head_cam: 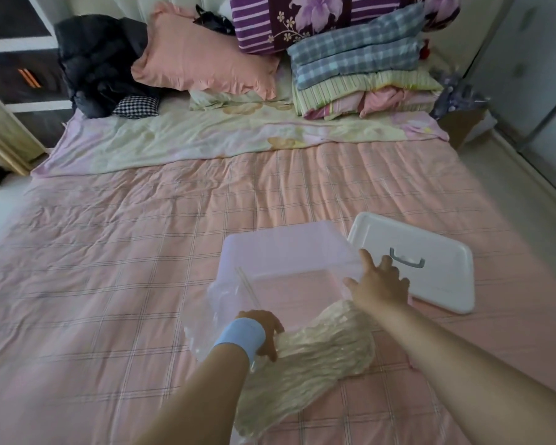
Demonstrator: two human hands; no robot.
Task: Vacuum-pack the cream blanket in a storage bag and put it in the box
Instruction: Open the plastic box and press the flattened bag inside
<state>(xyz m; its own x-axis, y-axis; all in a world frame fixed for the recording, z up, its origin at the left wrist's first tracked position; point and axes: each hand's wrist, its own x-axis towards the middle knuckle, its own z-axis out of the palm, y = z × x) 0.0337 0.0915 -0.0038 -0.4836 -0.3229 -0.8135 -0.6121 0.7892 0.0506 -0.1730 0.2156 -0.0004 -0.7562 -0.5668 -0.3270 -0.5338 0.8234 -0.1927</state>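
The cream blanket [315, 358] lies shrunk and wrinkled inside a clear storage bag [199, 335] on the bed, just in front of a translucent plastic box [280, 245]. My left hand [264, 332], with a blue wristband, grips the packed bag at its upper left part. My right hand [379, 281] rests with spread fingers on the right rim of the box. The box stands open and its white lid [430, 252] with a grey handle lies beside it on the right.
The pink checked bedsheet [126, 268] spreads out to the left and behind. A pink pillow [203, 56], a dark jacket [100, 62] and a stack of folded quilts [360, 72] sit at the head. A cardboard box [463, 123] stands at the right.
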